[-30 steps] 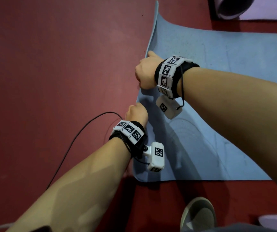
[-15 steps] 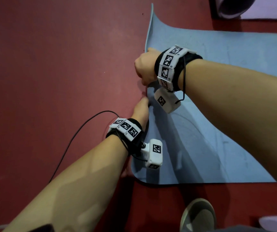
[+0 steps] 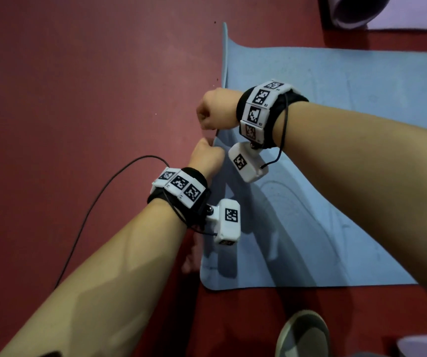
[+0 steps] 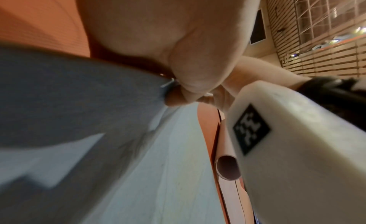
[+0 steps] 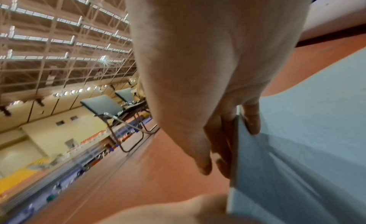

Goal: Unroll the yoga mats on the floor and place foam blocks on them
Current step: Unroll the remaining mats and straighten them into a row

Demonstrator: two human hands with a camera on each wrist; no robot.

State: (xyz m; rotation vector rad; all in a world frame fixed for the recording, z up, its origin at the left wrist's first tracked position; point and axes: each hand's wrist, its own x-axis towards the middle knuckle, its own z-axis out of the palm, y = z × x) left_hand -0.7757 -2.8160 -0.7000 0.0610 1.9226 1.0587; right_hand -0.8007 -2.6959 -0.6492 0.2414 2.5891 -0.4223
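Since a second ago the left hand (image 3: 207,158) has slid up the blue mat (image 3: 336,150)'s short edge, closing most of the gap to the right hand (image 3: 216,109); the two now sit just apart, and the edge between them stands higher off the red floor (image 3: 78,99) than before. A black cable (image 3: 99,202) trails on the floor left of the left forearm. The left hand's fingers are curled round the raised edge, pinching it, as the left wrist view shows. Just beyond it the right hand clamps the same edge, thumb (image 5: 251,117) on the top face and fingers (image 5: 221,142) behind. The mat lies unrolled to the right of both hands, pale blue, scuffed with faint curved marks, its near corner flat on the floor. A lilac rolled mat (image 3: 356,11) lies beyond its far side.
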